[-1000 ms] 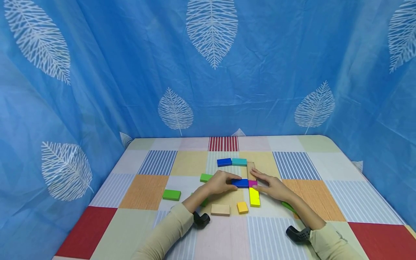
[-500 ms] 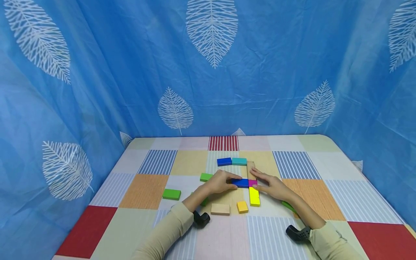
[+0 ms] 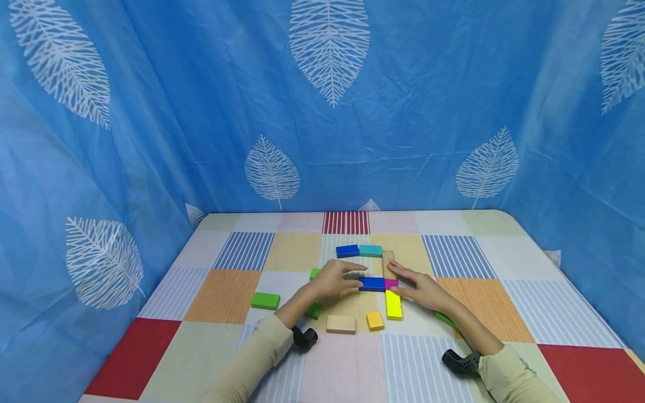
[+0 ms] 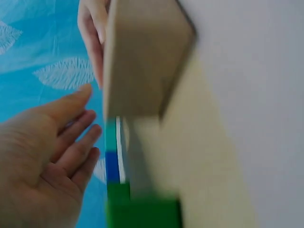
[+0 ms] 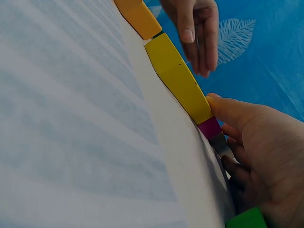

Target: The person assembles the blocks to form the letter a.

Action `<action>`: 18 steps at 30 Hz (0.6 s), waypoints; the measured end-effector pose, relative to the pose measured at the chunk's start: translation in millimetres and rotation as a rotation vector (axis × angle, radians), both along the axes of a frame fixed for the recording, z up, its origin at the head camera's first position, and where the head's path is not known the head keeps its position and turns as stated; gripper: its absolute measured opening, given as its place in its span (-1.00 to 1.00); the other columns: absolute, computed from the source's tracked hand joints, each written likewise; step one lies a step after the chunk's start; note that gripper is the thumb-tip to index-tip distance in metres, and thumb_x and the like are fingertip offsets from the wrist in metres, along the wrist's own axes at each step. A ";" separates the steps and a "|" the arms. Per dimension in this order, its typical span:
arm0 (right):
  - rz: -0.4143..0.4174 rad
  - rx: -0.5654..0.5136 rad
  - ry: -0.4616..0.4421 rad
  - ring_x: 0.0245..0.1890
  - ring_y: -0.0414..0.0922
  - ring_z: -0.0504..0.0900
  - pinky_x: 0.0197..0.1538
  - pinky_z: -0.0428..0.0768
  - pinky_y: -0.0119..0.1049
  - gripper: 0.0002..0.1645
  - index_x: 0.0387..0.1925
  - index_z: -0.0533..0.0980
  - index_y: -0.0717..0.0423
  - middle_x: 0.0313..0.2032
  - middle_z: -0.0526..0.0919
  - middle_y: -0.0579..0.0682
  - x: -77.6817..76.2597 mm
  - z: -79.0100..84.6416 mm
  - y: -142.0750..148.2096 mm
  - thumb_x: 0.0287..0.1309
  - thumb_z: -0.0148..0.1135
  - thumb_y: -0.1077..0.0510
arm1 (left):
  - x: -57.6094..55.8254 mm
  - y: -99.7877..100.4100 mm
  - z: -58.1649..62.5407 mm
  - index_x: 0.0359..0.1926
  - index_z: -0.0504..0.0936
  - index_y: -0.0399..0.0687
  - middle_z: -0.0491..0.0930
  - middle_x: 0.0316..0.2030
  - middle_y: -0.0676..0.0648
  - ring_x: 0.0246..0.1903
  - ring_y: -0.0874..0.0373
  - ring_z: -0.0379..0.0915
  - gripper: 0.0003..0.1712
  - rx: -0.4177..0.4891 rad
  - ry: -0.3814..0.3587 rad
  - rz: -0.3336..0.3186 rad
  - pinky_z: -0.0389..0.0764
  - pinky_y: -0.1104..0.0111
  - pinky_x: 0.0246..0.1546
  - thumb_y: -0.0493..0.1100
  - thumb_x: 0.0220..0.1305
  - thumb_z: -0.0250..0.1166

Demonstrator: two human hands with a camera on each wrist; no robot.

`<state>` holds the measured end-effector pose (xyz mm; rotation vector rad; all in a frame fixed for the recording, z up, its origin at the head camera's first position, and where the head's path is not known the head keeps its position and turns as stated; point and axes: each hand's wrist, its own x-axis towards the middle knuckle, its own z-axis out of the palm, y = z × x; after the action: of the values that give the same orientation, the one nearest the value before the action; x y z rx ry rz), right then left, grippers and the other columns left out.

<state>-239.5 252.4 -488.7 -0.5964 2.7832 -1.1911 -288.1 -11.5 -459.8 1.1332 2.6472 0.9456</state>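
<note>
A blue curtain point(image 3: 403, 129) hangs behind the worktop point(image 3: 342, 364), whose cloth has patches. The left hand point(image 3: 332, 278) has a wide grip with nothing in it; its thumb is just beside the left end of a long blue block point(image 3: 372, 284). The right hand point(image 3: 424, 290) has a loose, wide grip. Its fingers touch a wooden block point(image 3: 387, 271) from the right and its thumb is by the small pink block point(image 3: 390, 284), maybe so the row won't slide. The yellow block point(image 3: 394, 305) sits nearer, against the pink one. The pink block fills the corner, probably to join the other three neatly.
</note>
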 end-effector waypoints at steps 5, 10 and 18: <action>-0.008 -0.001 -0.015 0.35 0.11 0.02 0.25 0.08 0.18 -0.23 0.35 0.20 -0.08 0.37 0.10 -0.02 0.2 0.6 1.4 0.14 0.18 -0.15 | -7.4 -19.3 2.6 0.10 0.56 -0.05 0.55 0.03 0.00 0.05 0.10 0.44 -0.55 0.056 0.042 0.053 0.49 0.28 0.01 -0.05 0.19 0.28; -0.004 -0.009 -0.012 0.35 0.11 0.02 0.25 0.07 0.18 -0.23 0.35 0.21 -0.07 0.37 0.11 -0.01 0.7 1.1 1.7 0.14 0.19 -0.14 | -9.8 -38.2 1.8 0.12 0.55 -0.07 0.53 0.05 -0.02 0.08 0.07 0.42 -0.55 0.098 0.016 0.109 0.47 0.25 0.03 -0.07 0.20 0.27; -0.013 -0.008 -0.009 0.35 0.12 0.02 0.25 0.07 0.17 -0.22 0.35 0.21 -0.09 0.36 0.11 -0.02 1.3 1.3 0.2 0.13 0.19 -0.15 | -11.1 -68.9 -2.8 0.12 0.53 -0.15 0.52 0.07 -0.05 0.12 0.05 0.37 -0.53 0.168 -0.002 0.158 0.41 0.18 0.09 -0.05 0.22 0.25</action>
<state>-238.3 252.6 -487.5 -0.5731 2.7800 -1.2048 -299.2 -80.4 -462.6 0.9627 2.7321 1.2165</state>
